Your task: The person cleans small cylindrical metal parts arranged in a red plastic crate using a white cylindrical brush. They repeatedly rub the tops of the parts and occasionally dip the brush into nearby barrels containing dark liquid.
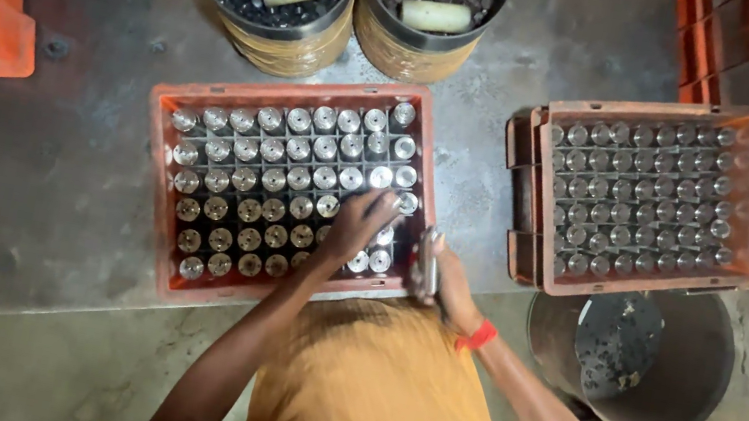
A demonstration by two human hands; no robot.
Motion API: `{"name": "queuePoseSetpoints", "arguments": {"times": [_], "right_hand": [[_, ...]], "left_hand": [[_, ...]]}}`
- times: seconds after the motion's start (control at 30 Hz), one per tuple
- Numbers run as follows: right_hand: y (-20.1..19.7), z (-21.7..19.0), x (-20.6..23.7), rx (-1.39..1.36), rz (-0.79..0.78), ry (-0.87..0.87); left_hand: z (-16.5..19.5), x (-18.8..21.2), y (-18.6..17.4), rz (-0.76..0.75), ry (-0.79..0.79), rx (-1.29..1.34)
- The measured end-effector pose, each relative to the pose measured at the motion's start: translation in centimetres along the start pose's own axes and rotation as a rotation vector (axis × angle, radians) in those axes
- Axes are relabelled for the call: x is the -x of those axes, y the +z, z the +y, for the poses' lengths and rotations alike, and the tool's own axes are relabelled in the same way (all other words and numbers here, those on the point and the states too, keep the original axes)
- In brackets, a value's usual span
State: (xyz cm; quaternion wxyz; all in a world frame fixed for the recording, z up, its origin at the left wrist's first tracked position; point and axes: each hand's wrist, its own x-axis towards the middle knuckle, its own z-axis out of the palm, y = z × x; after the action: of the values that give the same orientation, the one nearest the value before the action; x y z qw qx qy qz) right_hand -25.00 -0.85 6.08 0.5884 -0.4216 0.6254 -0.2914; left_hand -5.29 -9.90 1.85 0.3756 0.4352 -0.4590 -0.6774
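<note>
In the middle of the frame an orange crate [160, 205] holds rows of upright metal cylinders [304, 148]. The left hand [358, 223] rests there, fingers bunched on one cylinder near the crate's right edge. The right hand [445, 283], just right, has fingers wrapped around a metal cylinder [428, 262]; two drums [280, 48] stand above.

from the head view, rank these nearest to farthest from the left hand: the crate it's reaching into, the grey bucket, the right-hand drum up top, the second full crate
1. Crate of metal cylinders: the left hand is inside it, at its right end.
2. Second full crate: to the right.
3. Right-hand drum: above, and grey bucket: lower right. These two are too close to call.
</note>
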Motion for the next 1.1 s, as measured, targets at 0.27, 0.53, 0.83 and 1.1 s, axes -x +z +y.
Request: {"name": "queuePoseSetpoints", "arguments": {"times": [0.27,0.53,0.83,1.1], "right_hand": [[2.1,-3.2,3.2,0.783,0.175,-0.676],[0.7,-4.3,-1.9,0.83,0.399,-0.585],[3.1,-3.3,-8.0,1.129,0.388,-0.535],[-3.1,-4.3,-6.0,0.186,0.331,-0.508]], "left_hand": [[1.2,2.2,0.4,-0.098,0.374,-0.644],[2.7,-1.8,0.3,0.242,0.39,-0.832],[4.2,-6.1,2.4,0.161,0.275,-1.375],[6.3,-4.9,-2.9,0.221,0.423,-0.706]]}}
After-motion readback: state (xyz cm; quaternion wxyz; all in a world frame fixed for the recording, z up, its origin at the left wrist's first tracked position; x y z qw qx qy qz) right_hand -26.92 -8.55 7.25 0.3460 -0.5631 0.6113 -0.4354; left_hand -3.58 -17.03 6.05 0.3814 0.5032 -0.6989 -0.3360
